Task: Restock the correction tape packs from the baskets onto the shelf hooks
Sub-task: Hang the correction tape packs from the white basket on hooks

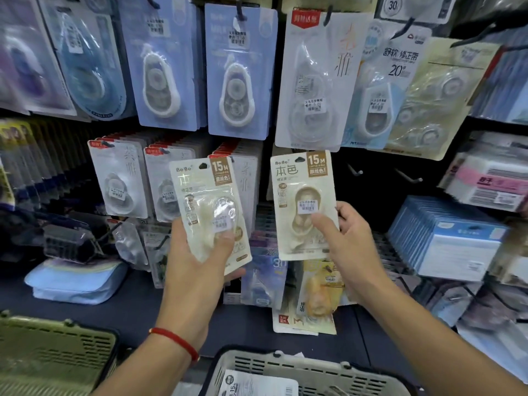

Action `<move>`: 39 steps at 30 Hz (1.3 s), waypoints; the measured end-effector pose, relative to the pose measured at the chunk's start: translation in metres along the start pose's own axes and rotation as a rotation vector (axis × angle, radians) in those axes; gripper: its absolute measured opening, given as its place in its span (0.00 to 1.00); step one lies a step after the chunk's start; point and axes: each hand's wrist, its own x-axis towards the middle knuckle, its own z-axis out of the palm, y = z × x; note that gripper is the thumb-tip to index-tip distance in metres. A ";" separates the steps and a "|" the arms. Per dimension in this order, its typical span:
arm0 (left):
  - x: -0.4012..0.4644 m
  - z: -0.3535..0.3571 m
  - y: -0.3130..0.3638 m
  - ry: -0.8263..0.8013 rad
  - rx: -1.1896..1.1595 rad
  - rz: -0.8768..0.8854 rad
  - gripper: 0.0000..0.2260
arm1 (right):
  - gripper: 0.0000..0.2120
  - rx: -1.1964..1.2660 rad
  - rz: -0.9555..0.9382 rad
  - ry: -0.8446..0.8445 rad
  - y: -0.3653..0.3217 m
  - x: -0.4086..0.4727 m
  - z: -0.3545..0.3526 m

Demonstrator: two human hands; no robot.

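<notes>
Head view: we are gripping one cream pack (210, 208) in our left hand (197, 252) and pinching another cream pack (304, 204) in our right hand (347, 244), both raised before the shelf hooks (354, 170).

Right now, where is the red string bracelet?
The red string bracelet is on the left wrist, low in the head view, below the left hand gripping a cream pack, and between the green basket and grey basket.

"BoBo" and "15M" on both cream packs (304, 207), "20" on blue-white pack (383, 90)
</notes>
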 end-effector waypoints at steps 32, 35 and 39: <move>0.003 0.009 0.002 -0.210 0.114 0.039 0.13 | 0.17 -0.031 0.020 -0.233 0.020 -0.001 0.027; -0.003 0.016 -0.001 -0.291 0.118 0.007 0.16 | 0.12 -0.076 -0.095 -0.239 0.009 -0.022 0.024; -0.003 0.023 -0.012 -0.272 0.168 0.001 0.21 | 0.05 -0.029 -0.050 -0.105 0.003 -0.022 0.017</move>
